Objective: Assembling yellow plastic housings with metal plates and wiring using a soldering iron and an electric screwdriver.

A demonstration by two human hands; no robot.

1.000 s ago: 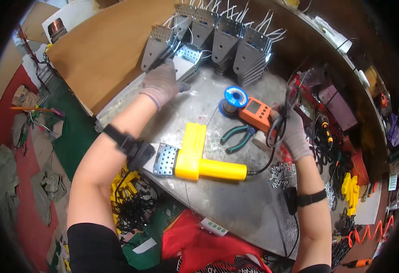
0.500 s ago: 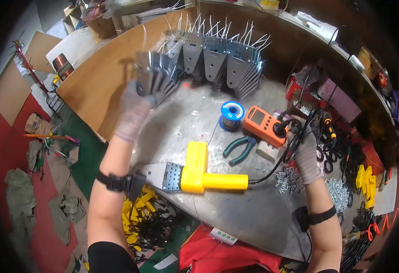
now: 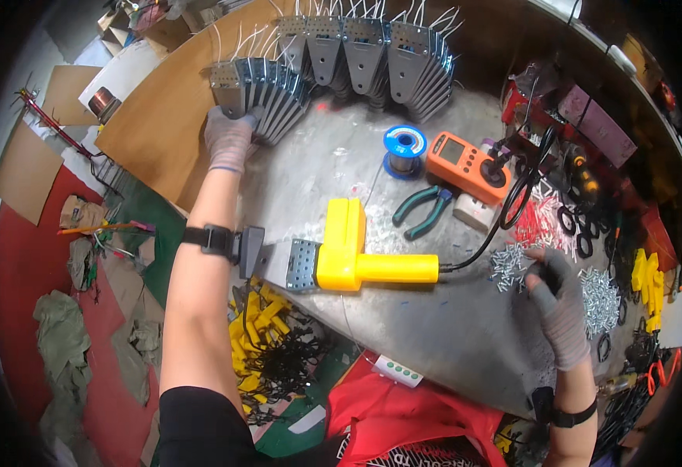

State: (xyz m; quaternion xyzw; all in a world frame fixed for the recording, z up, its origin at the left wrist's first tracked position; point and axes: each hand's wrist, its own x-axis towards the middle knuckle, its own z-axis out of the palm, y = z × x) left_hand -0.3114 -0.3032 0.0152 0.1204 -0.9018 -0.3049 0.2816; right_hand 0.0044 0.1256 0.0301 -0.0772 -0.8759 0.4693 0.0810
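Note:
My left hand [image 3: 230,140], in a thin grey glove, is closed at the lower end of the front metal plate [image 3: 229,100] in a fanned row of grey plates with white wires on top. My right hand [image 3: 560,311], gloved, has thumb and forefinger bent toward each other beside a pile of small screws [image 3: 508,268]; whatever is between the fingertips is too small to make out. Between the hands lies a yellow-handled pipe-welding iron [image 3: 345,261] with a perforated metal collar and a flat grey blade. Its black cord [image 3: 477,257] runs to an orange meter [image 3: 465,163].
Further plate stacks [image 3: 364,62] line the back. A blue solder spool [image 3: 404,148] and green-handled pliers [image 3: 422,210] lie mid-table. A second screw pile [image 3: 599,302] and yellow handle shells [image 3: 648,284] are at right. More yellow handles [image 3: 267,327] hang below the table edge.
My right hand has moved down from the cord by the meter to the screws. My left hand, blurred before, is steadier now at the left plates. The whole view has shifted slightly.

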